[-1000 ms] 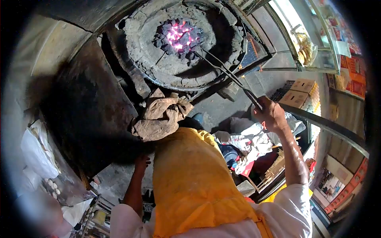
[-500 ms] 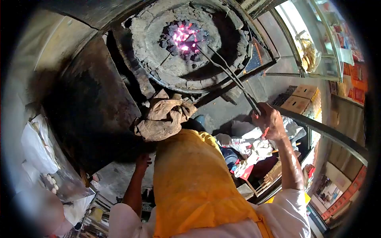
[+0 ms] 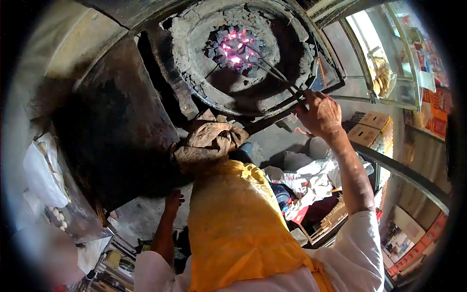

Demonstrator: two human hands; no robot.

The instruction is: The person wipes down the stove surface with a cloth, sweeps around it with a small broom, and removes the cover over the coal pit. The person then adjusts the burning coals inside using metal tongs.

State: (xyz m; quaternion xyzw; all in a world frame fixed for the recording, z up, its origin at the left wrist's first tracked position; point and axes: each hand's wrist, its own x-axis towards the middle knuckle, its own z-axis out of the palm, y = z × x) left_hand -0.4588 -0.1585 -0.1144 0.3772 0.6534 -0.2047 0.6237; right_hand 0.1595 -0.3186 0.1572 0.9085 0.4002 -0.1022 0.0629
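Note:
Long dark metal tongs (image 3: pixel 277 74) are held in my right hand (image 3: pixel 321 113), whose fingers are wrapped round their near end. The tips of the tongs reach into a heap of glowing coals (image 3: pixel 237 48) in the round, ash-covered clay hearth (image 3: pixel 189 63). My left hand (image 3: pixel 174 200) hangs low beside the yellow apron (image 3: pixel 233 233), holding nothing, its fingers slightly curled and apart. A crumpled brown cloth (image 3: pixel 209 141) lies at the hearth's near edge, above the apron.
A dark metal surface (image 3: pixel 116 97) stands at the left, with white plastic bags (image 3: pixel 44 175) beyond it. Cardboard boxes (image 3: pixel 368 127) and a metal rail (image 3: pixel 401 168) are at the right. Crumpled bags (image 3: pixel 311 180) lie lower right. A glass case (image 3: pixel 379 53) stands upper right.
My right hand has moved up and toward the hearth with the tongs, whose tips have shifted within the coals. The whole view has drifted, so the hearth appears further right. My left hand stays low.

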